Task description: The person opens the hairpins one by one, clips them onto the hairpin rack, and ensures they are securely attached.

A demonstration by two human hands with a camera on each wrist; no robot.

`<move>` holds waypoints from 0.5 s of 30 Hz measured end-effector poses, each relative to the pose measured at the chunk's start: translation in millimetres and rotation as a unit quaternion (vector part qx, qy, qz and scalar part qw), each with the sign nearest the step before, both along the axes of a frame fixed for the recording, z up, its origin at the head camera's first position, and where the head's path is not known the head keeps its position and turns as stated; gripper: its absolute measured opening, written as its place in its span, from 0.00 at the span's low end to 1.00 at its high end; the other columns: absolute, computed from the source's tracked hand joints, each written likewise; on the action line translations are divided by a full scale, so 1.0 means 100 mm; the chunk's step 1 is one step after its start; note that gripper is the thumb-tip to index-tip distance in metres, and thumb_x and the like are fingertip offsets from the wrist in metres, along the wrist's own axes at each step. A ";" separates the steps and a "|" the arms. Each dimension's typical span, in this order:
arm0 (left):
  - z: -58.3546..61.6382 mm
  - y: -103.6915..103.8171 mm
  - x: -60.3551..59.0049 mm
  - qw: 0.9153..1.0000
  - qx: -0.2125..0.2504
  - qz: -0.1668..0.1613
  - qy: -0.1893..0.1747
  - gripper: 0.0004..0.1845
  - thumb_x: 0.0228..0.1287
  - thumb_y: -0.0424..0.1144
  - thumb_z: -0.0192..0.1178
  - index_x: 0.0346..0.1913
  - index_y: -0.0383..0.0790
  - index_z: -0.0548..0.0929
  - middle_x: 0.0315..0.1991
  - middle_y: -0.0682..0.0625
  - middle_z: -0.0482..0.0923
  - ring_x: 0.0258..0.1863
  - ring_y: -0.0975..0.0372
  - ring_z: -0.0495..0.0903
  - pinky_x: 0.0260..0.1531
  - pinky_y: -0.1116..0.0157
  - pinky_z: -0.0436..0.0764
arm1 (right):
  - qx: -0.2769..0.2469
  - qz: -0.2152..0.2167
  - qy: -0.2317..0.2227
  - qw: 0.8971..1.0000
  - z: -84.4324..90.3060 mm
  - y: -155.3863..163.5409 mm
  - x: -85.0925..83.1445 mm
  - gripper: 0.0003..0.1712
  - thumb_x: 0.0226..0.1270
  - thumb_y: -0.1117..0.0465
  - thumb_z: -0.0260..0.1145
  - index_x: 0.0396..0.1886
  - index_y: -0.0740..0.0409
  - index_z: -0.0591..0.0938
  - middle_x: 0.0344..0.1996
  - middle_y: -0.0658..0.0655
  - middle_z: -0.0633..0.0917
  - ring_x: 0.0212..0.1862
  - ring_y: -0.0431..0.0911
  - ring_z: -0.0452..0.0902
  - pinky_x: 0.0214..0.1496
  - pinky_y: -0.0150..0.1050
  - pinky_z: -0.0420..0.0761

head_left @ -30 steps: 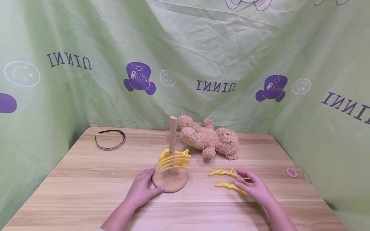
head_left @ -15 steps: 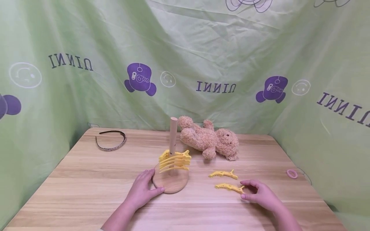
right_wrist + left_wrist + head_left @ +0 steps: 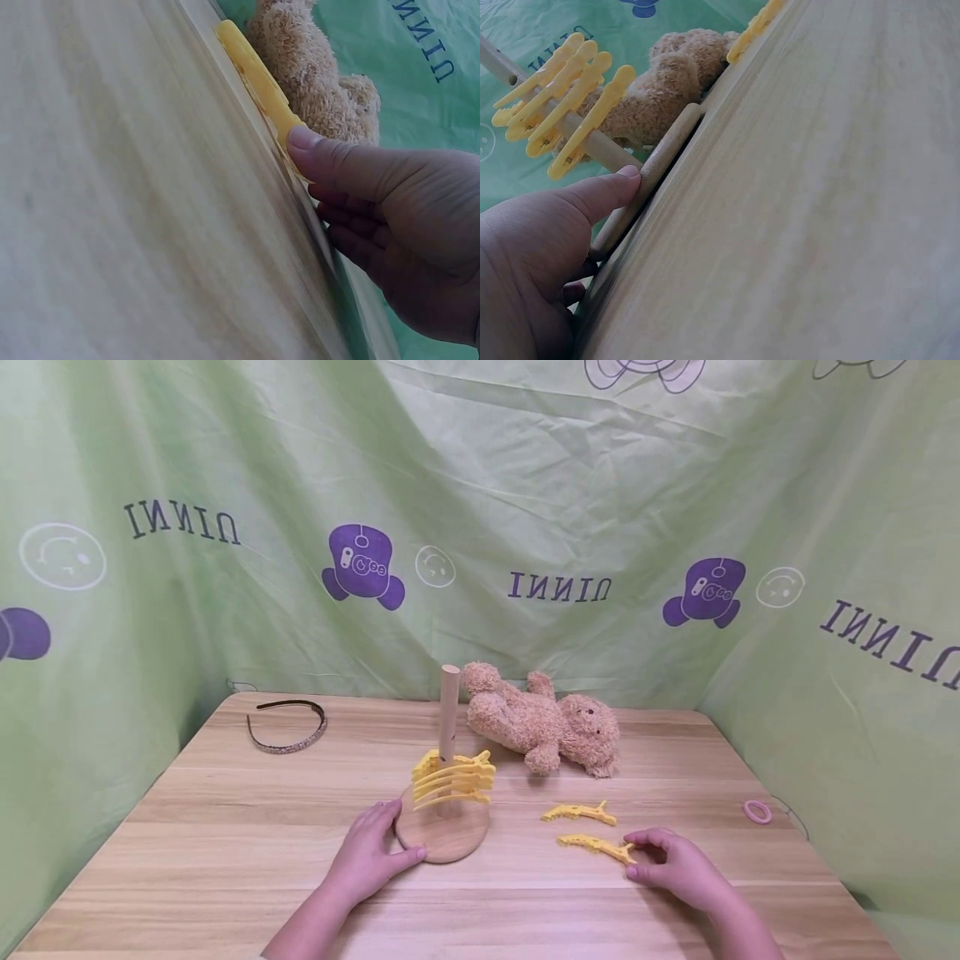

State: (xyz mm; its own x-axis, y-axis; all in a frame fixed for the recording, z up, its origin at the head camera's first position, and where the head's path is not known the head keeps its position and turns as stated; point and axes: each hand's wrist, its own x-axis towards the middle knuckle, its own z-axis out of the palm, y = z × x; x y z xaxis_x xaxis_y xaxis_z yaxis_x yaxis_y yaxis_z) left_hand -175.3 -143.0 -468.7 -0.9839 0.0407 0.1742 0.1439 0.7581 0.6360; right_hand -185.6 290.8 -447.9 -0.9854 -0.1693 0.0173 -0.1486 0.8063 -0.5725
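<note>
Green cloth backdrop, wooden bench [image 3: 225,827]. Right hand [image 3: 678,867] withdrew to 4 o'clock clip [image 3: 596,847], fingers now pinching its end. Left hand [image 3: 369,853] unmoved, flat against peg stand [image 3: 442,833].

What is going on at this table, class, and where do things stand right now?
A person sits at a wooden table. The left hand rests against the round base of a wooden peg stand, which already carries several yellow hair clips on its post. The right hand pinches the end of one loose yellow clip lying on the table; a second loose clip lies just behind it. A teddy bear, a dark headband and a pink hair tie lie untouched.
</note>
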 end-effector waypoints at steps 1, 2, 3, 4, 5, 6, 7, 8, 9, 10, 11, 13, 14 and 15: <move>0.00 0.00 0.00 1.000 -0.001 -0.001 0.003 0.48 0.36 0.63 0.62 0.59 0.35 0.65 0.60 0.42 0.65 0.63 0.48 0.56 0.62 0.48 0.55 | -0.003 0.000 -0.001 1.000 0.00 0.00 0.00 0.28 0.37 0.42 0.68 0.42 0.45 0.78 0.42 0.47 0.80 0.49 0.46 0.72 0.54 0.44 0.70; 0.00 0.00 0.00 1.000 -0.002 -0.002 0.005 0.47 0.37 0.63 0.62 0.59 0.35 0.65 0.59 0.41 0.65 0.63 0.47 0.56 0.61 0.48 0.55 | -0.006 0.000 -0.001 1.000 0.01 0.00 0.00 0.28 0.37 0.42 0.68 0.42 0.46 0.78 0.42 0.48 0.80 0.49 0.47 0.72 0.54 0.45 0.70; 0.00 0.00 0.00 1.000 -0.001 -0.002 0.006 0.47 0.37 0.63 0.62 0.59 0.35 0.65 0.59 0.41 0.65 0.63 0.47 0.56 0.61 0.48 0.55 | -0.010 -0.001 -0.002 1.000 0.01 0.00 0.00 0.28 0.38 0.43 0.68 0.43 0.46 0.77 0.42 0.48 0.80 0.49 0.47 0.73 0.54 0.45 0.71; 0.00 0.00 0.00 1.000 0.000 -0.001 0.007 0.47 0.37 0.63 0.62 0.59 0.35 0.65 0.59 0.41 0.65 0.63 0.48 0.56 0.61 0.48 0.55 | -0.013 -0.001 -0.003 1.000 0.02 0.00 0.00 0.28 0.39 0.43 0.68 0.43 0.47 0.77 0.42 0.49 0.80 0.49 0.47 0.73 0.54 0.45 0.71; 0.00 0.00 0.01 1.000 0.000 0.000 0.008 0.47 0.37 0.63 0.62 0.59 0.35 0.65 0.59 0.42 0.65 0.63 0.48 0.57 0.61 0.48 0.55 | -0.017 -0.002 -0.004 1.000 0.02 0.00 0.00 0.28 0.39 0.43 0.68 0.44 0.47 0.77 0.43 0.49 0.80 0.49 0.47 0.73 0.54 0.45 0.71; 0.00 0.00 0.01 1.000 0.001 0.000 0.008 0.47 0.37 0.63 0.62 0.59 0.35 0.65 0.59 0.42 0.65 0.63 0.48 0.56 0.61 0.48 0.55 | -0.021 -0.003 -0.005 1.000 0.03 -0.01 0.00 0.28 0.40 0.44 0.67 0.45 0.48 0.77 0.43 0.50 0.80 0.49 0.47 0.74 0.53 0.44 0.72; -0.01 0.00 0.01 1.000 0.001 0.000 0.011 0.47 0.37 0.62 0.62 0.59 0.35 0.65 0.59 0.41 0.65 0.63 0.48 0.57 0.61 0.48 0.55 | -0.029 -0.004 -0.008 1.000 0.03 -0.01 0.00 0.29 0.42 0.45 0.67 0.46 0.50 0.76 0.43 0.51 0.80 0.48 0.47 0.74 0.53 0.43 0.73; -0.01 0.00 0.01 1.000 0.002 0.000 0.013 0.47 0.37 0.62 0.63 0.59 0.35 0.65 0.59 0.41 0.65 0.63 0.47 0.57 0.61 0.48 0.55 | -0.036 -0.005 -0.010 0.999 0.04 -0.02 0.00 0.29 0.43 0.45 0.66 0.47 0.51 0.76 0.44 0.53 0.80 0.48 0.47 0.75 0.52 0.42 0.74; -0.01 0.00 0.01 1.000 -0.001 -0.001 0.018 0.47 0.37 0.62 0.62 0.59 0.34 0.65 0.59 0.41 0.65 0.62 0.47 0.57 0.61 0.47 0.56 | -0.044 -0.007 -0.013 0.999 0.05 -0.03 0.00 0.29 0.45 0.46 0.66 0.48 0.52 0.75 0.44 0.53 0.80 0.47 0.47 0.75 0.51 0.40 0.75; -0.01 0.00 0.01 1.000 -0.001 -0.001 0.020 0.47 0.37 0.62 0.63 0.59 0.35 0.65 0.59 0.41 0.65 0.62 0.47 0.57 0.61 0.47 0.56 | -0.051 -0.007 -0.014 0.999 0.06 -0.04 0.00 0.29 0.46 0.46 0.65 0.49 0.54 0.74 0.44 0.54 0.80 0.47 0.47 0.76 0.50 0.39 0.76; -0.02 0.00 0.01 1.000 -0.002 0.000 0.022 0.47 0.37 0.62 0.63 0.59 0.35 0.65 0.59 0.41 0.65 0.62 0.47 0.57 0.60 0.47 0.56 | -0.061 -0.007 -0.014 0.998 0.07 -0.06 0.00 0.29 0.48 0.47 0.64 0.50 0.55 0.74 0.45 0.55 0.80 0.47 0.47 0.76 0.50 0.39 0.76; -0.01 0.00 0.01 1.000 -0.003 0.000 0.022 0.47 0.37 0.62 0.63 0.59 0.35 0.65 0.59 0.41 0.65 0.62 0.47 0.57 0.60 0.47 0.56 | -0.082 -0.007 -0.012 0.997 0.10 -0.10 0.00 0.29 0.51 0.48 0.62 0.52 0.57 0.72 0.46 0.58 0.79 0.47 0.49 0.76 0.49 0.39 0.76; -0.01 0.00 0.01 1.000 -0.003 0.000 0.019 0.47 0.37 0.62 0.63 0.59 0.35 0.65 0.59 0.41 0.65 0.62 0.47 0.57 0.60 0.47 0.56 | -0.089 -0.008 -0.009 0.996 0.12 -0.12 0.00 0.29 0.52 0.47 0.61 0.53 0.57 0.71 0.46 0.58 0.78 0.48 0.50 0.75 0.49 0.39 0.77; -0.01 0.00 0.01 1.000 -0.004 0.001 0.016 0.47 0.37 0.62 0.62 0.59 0.35 0.65 0.59 0.41 0.65 0.62 0.47 0.57 0.61 0.47 0.56 | -0.097 -0.008 -0.002 0.995 0.14 -0.15 -0.01 0.29 0.53 0.47 0.60 0.53 0.57 0.71 0.46 0.58 0.78 0.48 0.50 0.75 0.48 0.38 0.77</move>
State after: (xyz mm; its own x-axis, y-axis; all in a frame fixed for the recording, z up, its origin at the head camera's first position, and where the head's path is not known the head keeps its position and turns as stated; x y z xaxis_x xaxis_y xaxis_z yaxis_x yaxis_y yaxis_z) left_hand -173.9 -142.7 -469.7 -0.9778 0.0410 0.2053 0.1633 0.7630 0.6255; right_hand -186.7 275.4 -433.6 -0.9880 -0.1479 0.0438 -0.1340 0.6824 -0.7186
